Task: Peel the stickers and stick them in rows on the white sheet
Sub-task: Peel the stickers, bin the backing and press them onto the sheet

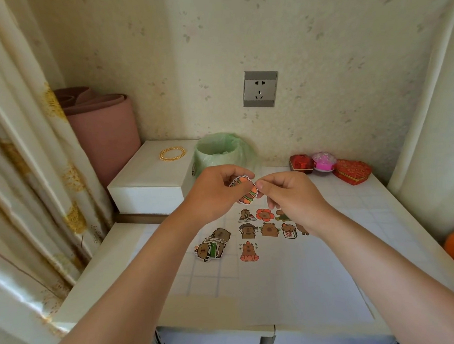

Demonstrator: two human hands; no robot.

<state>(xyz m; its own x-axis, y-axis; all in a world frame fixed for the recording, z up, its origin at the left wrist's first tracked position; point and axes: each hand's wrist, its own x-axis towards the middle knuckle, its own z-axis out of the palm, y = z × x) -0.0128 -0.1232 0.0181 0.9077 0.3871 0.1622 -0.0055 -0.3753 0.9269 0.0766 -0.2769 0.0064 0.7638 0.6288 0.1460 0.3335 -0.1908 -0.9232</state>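
L hand (216, 190) and R hand (292, 195) fingers pinch opposite edges of sticker (245, 190), held above white sheet (277, 286); thin, light, floppy, prob. tears easily, so peel from a corner w/ nail.

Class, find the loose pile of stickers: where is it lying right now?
In the head view, the pile of stickers lies just left of the stuck rows on the white sheet, beside the lotus sticker.
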